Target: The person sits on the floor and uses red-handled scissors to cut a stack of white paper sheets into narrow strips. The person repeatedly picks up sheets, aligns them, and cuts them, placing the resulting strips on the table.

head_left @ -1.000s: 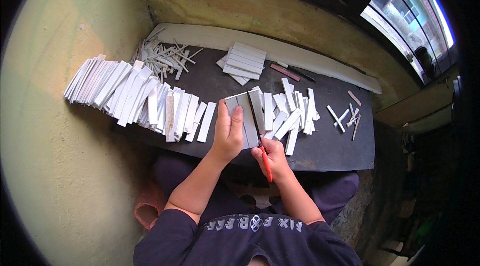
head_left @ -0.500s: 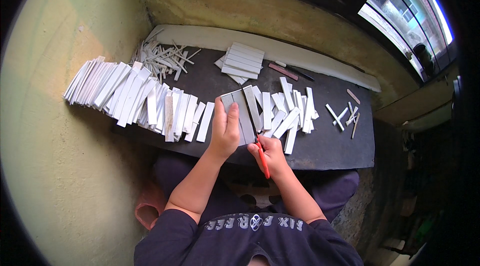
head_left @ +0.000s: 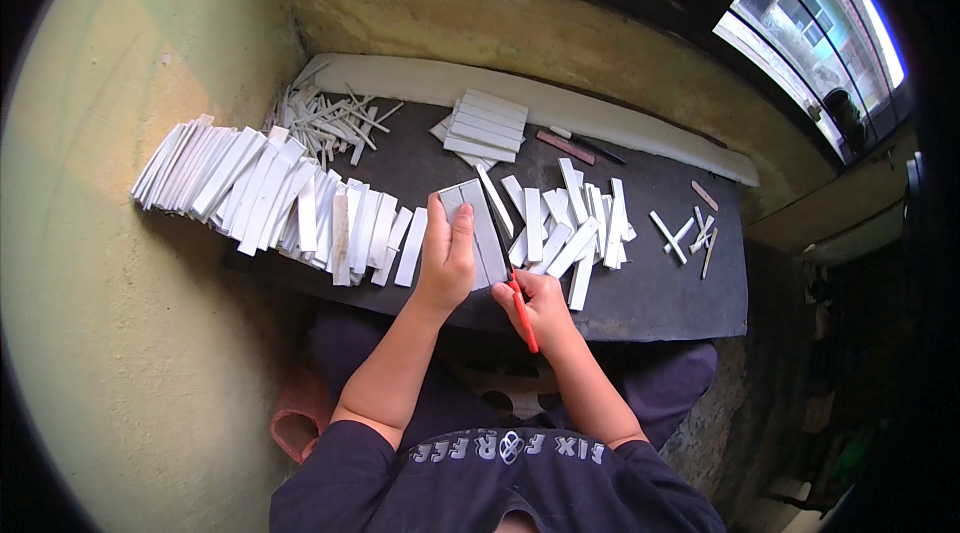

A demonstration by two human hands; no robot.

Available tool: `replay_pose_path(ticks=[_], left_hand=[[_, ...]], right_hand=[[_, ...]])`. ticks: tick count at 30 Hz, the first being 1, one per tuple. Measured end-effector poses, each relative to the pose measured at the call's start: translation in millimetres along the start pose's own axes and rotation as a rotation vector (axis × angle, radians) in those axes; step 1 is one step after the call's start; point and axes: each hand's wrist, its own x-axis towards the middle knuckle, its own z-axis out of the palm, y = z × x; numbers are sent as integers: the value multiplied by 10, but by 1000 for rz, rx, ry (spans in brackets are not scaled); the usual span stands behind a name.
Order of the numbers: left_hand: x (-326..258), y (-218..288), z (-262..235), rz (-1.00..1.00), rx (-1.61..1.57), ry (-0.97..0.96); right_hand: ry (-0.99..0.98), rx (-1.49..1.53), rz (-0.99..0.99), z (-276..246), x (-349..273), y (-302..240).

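My left hand [head_left: 447, 258] grips a light grey-white sheet [head_left: 482, 248] marked with lengthwise lines, thumb on top. A pair of scissors with red-orange handles [head_left: 524, 315] is in my right hand [head_left: 545, 303]; its dark blades run along the sheet's right edge and are partly hidden. A narrow white strip [head_left: 495, 201] lies tilted just right of the sheet, apart from it. Beside it, a loose pile of cut white strips [head_left: 575, 243] spreads over the dark tabletop [head_left: 660, 298].
At left stands a long row of packed white strips [head_left: 240, 173]. Thin offcuts [head_left: 330, 118] heap behind it. Lined white sheets [head_left: 487, 123] are stacked at the back, near a reddish bar [head_left: 566, 146]. Small sticks [head_left: 690, 233] lie at right. A long white board [head_left: 420, 78] edges the wall.
The strip at the sheet's right edge has come off and separated to the right. The sheet in my left hand is narrower now. Both hands have barely moved.
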Motion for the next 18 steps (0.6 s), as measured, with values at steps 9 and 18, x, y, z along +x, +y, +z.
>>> replay_pose_path(ticks=[9, 18], left_hand=[[-16, -41, 5, -90, -23, -123], [50, 16, -63, -229, 21, -215]], right_hand=[[-98, 103, 132, -116, -78, 5], [-152, 111, 182, -177, 65, -36]])
